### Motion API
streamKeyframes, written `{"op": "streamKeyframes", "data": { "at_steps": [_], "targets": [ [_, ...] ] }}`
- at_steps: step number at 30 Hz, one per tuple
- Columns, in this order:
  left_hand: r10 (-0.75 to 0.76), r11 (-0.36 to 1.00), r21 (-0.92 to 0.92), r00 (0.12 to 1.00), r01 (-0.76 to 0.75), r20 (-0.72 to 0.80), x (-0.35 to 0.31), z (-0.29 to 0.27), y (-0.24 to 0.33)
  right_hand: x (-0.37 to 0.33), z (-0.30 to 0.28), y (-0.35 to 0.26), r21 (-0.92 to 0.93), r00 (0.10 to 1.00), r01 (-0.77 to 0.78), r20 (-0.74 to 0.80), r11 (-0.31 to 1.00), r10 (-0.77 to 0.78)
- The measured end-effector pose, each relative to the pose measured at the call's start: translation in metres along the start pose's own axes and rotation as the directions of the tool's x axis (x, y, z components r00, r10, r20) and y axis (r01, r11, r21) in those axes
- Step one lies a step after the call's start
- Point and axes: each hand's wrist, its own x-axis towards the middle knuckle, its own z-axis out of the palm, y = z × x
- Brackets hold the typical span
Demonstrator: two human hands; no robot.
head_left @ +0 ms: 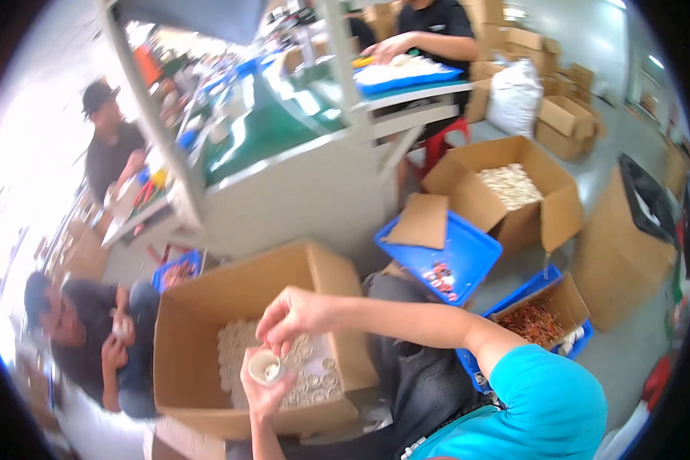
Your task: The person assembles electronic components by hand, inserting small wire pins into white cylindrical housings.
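My left hand (262,397) is wrapped round a small white cup-shaped part (265,368), its open top facing up and a little pale piece inside. Just above the cup's rim, my right hand (297,313) is closed in a pinch with the fingers pointing down. A speck of red shows at its fingertips, too small to name. Both hands are over a large open cardboard box (230,280). Many round white parts (318,376) lie in rows inside that box, partly hidden by my hands.
A blue tray (468,249) with small red and white pieces and a cardboard flap lies right. Beyond it stands a carton (468,165) of white parts; nearer is a box of reddish-brown pieces (533,322). A green conveyor (272,115) runs ahead. Co-workers sit left and far.
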Motion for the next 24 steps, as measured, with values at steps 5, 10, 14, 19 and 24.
{"op": "streamKeyframes", "data": {
  "at_steps": [5, 10, 14, 19, 24],
  "targets": [
    [-0.080, 0.992, 0.080, 0.979, 0.096, -0.187, -0.001, -0.016, 0.015, 0.042, -0.005, 0.011, -0.107, 0.996, 0.087, 0.036, 0.991, -0.084],
    [-0.206, 0.942, 0.202, 0.935, 0.269, -0.289, -0.006, -0.034, 0.015, 0.053, -0.012, 0.049, -0.307, 0.984, 0.141, -0.060, 0.941, -0.167],
    [-0.207, 0.844, 0.447, 0.948, 0.297, -0.240, -0.005, -0.032, 0.018, 0.050, -0.009, 0.060, -0.632, 0.935, 0.239, -0.055, 0.737, -0.351],
    [0.158, 0.727, 0.680, 0.940, 0.097, -0.303, 0.004, -0.024, 0.004, 0.045, -0.014, 0.063, -0.707, 0.883, 0.310, -0.033, 0.635, -0.468],
    [0.323, 0.802, 0.598, 0.829, 0.017, -0.456, -0.001, -0.023, -0.023, 0.029, -0.009, 0.037, -0.453, 0.748, 0.505, -0.196, 0.735, -0.634]
  ]
}}
